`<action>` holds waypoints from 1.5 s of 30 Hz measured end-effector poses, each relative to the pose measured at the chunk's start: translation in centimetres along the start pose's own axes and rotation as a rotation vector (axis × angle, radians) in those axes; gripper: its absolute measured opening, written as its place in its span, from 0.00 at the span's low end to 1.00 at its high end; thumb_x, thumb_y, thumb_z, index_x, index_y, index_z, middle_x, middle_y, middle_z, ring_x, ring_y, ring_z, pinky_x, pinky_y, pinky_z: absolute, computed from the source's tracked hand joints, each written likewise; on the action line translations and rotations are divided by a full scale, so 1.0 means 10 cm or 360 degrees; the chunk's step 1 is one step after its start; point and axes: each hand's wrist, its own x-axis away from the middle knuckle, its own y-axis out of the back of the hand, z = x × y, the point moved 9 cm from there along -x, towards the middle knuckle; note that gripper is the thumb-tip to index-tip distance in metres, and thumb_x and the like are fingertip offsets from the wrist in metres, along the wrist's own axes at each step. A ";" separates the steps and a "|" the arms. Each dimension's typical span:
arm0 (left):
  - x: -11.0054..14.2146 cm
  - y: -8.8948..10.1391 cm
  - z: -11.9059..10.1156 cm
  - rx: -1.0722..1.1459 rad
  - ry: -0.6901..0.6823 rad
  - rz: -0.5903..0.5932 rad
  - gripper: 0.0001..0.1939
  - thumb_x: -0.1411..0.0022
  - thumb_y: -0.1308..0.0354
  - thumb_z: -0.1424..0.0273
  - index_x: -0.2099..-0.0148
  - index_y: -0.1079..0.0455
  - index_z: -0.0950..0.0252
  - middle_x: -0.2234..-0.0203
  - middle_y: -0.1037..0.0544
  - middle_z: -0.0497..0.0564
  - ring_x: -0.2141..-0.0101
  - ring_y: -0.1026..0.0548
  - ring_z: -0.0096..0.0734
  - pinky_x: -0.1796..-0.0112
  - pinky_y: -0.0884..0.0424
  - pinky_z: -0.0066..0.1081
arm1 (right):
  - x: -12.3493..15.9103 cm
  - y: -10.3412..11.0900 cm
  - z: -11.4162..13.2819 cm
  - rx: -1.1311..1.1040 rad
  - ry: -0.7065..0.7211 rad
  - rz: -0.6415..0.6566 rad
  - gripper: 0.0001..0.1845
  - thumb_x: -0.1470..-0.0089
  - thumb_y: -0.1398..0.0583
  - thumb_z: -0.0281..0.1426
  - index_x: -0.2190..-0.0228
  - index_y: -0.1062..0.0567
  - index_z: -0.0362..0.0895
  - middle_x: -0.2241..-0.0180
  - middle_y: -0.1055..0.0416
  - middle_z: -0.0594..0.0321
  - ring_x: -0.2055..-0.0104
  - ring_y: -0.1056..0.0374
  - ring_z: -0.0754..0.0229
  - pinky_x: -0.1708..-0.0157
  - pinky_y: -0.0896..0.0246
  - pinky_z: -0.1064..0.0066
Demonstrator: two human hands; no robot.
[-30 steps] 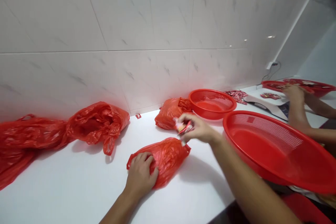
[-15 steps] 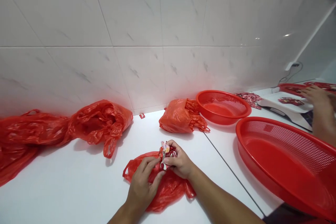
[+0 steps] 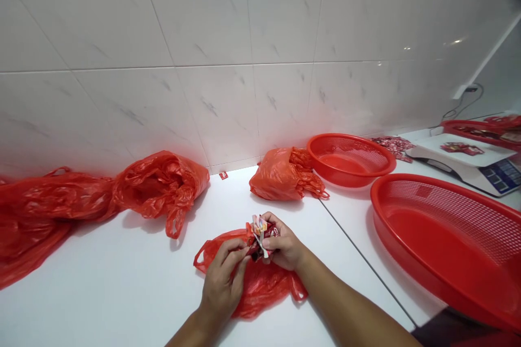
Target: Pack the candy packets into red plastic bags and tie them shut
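My right hand (image 3: 283, 244) is closed around a small bunch of printed packets (image 3: 264, 233), dark red, pink and white. With thumb and fingertips my left hand (image 3: 223, 276) pinches a dark red packet (image 3: 253, 251) at the left side of that bunch. Both hands are just above a thin red plastic bag (image 3: 260, 295), which lies flat and crumpled on the white table, its handle loops spread to left and right. What is printed on the packets is too small to read.
Several red bags (image 3: 163, 184) lie at the left and a stuffed red bag (image 3: 277, 173) by the wall. A small packet (image 3: 223, 175) lies between them. Red baskets (image 3: 350, 179), (image 3: 431, 276) stand right. Beyond are a packet pile (image 3: 394, 146) and a scale (image 3: 468, 160) bearing packets.
My left fingers have closed on a packet at the bunch's side. The other person's hand has left the scale area at the right. The view has shifted slightly.
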 end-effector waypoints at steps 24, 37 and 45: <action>0.09 -0.06 0.21 -0.0143 0.0258 0.0201 0.08 0.29 0.48 0.72 0.60 0.29 0.59 0.60 0.21 0.52 0.59 0.23 0.41 0.57 0.27 0.42 | 0.03 0.26 0.56 -0.0024 0.0237 -0.0261 0.28 0.56 0.24 0.33 0.59 0.33 0.49 0.54 0.24 0.61 0.64 0.24 0.59 0.85 0.47 0.85; 0.03 0.08 0.34 -0.0484 0.0331 0.0043 0.10 0.30 0.44 0.69 0.48 0.29 0.60 0.52 0.21 0.54 0.51 0.22 0.44 0.50 0.24 0.44 | 0.20 0.14 0.18 0.0787 -0.0520 -0.0132 0.30 0.62 0.22 0.27 0.60 0.30 0.46 0.73 0.26 0.71 0.79 0.31 0.66 0.85 0.37 0.80; 0.06 0.05 0.08 -0.0170 0.0096 0.0062 0.18 0.31 0.41 0.71 0.40 0.32 0.57 0.48 0.23 0.57 0.48 0.22 0.46 0.49 0.24 0.46 | 0.15 0.05 0.26 0.0482 -0.0292 -0.0068 0.29 0.58 0.23 0.34 0.61 0.33 0.46 0.52 0.24 0.61 0.79 0.34 0.72 0.87 0.41 0.81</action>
